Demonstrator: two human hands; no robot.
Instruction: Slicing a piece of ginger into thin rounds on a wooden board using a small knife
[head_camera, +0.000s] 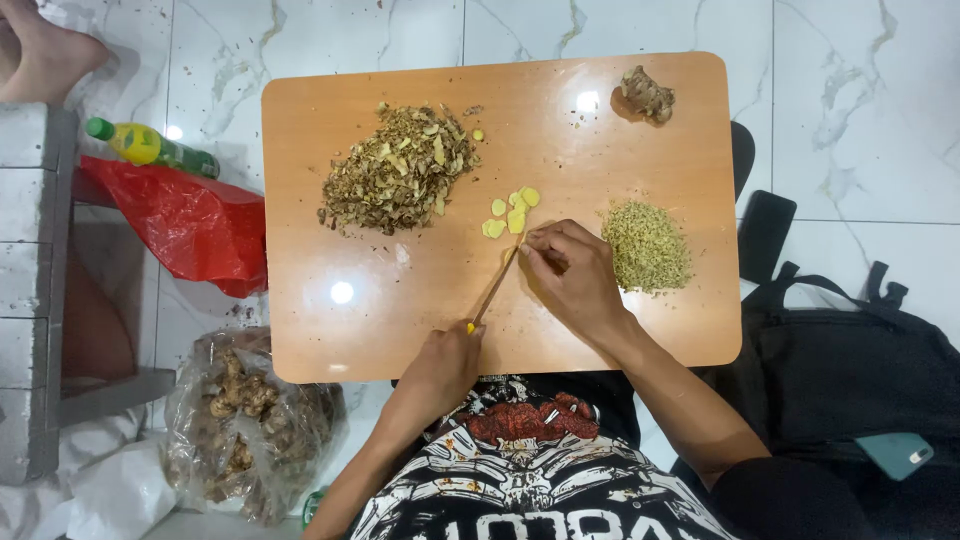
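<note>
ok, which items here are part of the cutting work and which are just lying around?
In use:
left hand gripping the knife
right hand pinning the piece at the blade tip
ginger slices
peel heap
minced pile
whole ginger root
wooden board

Lying about:
green bottle
red plastic bag
clear bag of ginger roots
black backpack
phone

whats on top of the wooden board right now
On the wooden board: a heap of peelings, yellow slices, a minced pile, a ginger root. The right hand hides whatever it pins at the knife tip.
</note>
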